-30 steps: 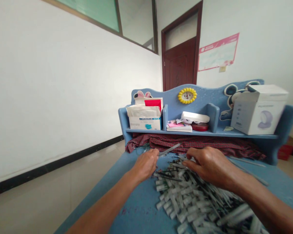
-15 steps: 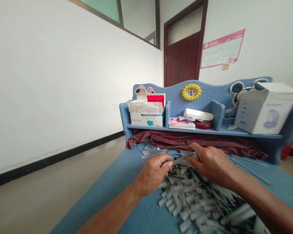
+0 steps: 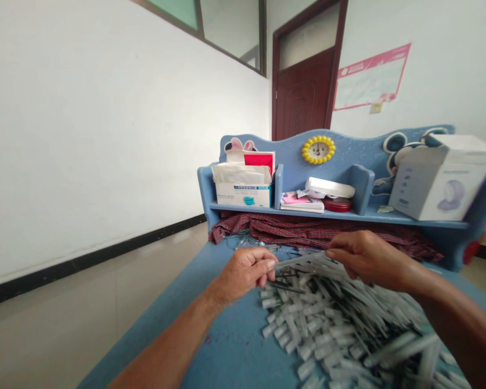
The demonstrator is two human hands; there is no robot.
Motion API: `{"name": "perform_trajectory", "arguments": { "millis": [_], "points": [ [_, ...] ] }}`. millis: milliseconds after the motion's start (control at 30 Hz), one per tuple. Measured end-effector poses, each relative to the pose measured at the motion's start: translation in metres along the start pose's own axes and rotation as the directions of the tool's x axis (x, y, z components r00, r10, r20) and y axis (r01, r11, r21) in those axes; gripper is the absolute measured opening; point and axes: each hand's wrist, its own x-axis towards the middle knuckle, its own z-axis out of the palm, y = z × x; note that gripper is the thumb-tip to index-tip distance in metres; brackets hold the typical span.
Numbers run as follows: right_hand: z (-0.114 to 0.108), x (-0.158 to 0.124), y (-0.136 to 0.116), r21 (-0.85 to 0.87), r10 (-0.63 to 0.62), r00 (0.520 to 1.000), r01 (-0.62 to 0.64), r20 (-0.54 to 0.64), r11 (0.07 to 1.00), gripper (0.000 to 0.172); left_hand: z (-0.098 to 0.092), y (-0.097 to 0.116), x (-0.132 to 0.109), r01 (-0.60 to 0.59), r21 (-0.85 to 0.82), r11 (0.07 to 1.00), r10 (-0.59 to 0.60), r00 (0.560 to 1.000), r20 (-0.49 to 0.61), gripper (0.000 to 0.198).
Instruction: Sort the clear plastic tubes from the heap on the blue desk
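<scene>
A thin, translucent plastic tube (image 3: 299, 261) stretches between my two hands, just above a pile. My left hand (image 3: 249, 268) is closed, with thumb and fingers pinching the tube's left end. At the other end, the fingers of my right hand (image 3: 362, 256) are closed on the same tube. Below both hands lies a heap of small translucent plastic pieces (image 3: 319, 335), mixed with long thin dark rods. Thicker clear tubes (image 3: 405, 348) lie at the heap's right side, under my right forearm.
A blue desk (image 3: 178, 319) carries the heap. Along its back runs a rumpled plaid cloth (image 3: 291, 229). The blue shelf above it holds a mask box (image 3: 243, 195), papers (image 3: 302, 205), a red round tin (image 3: 337, 205) and a white carton (image 3: 433, 178).
My hands have moved farther apart, the left one leftward and the right one rightward. More of the tube shows between them. The camera view has shifted slightly.
</scene>
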Motion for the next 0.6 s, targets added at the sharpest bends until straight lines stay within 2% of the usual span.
{"name": "perform_trajectory", "arguments": {
  "millis": [200,400,500,600],
  "points": [
    [0.0011,0.0001,-0.0012,0.077,0.024,0.999,-0.027,0.034,0.997,0.033,0.0001,-0.0029,0.0006,0.060,-0.003,0.998,-0.059,0.995,0.076,0.027],
    [0.0038,-0.0003,-0.0007,0.141,0.035,0.999,-0.038,0.021,0.989,0.037,-0.0040,-0.0083,0.0019,0.062,0.007,0.998,-0.062,0.994,0.087,0.024],
    [0.0035,-0.0015,-0.0003,0.291,0.066,0.996,-0.080,0.057,0.953,0.040,-0.0064,-0.0086,0.0020,0.062,-0.032,0.998,-0.059,0.994,0.092,0.022],
    [0.0041,-0.0025,0.0005,0.465,0.037,0.993,-0.085,0.111,0.881,0.042,-0.0080,-0.0082,0.0015,0.073,-0.086,0.994,-0.064,0.993,0.104,0.023]
  ]
}}
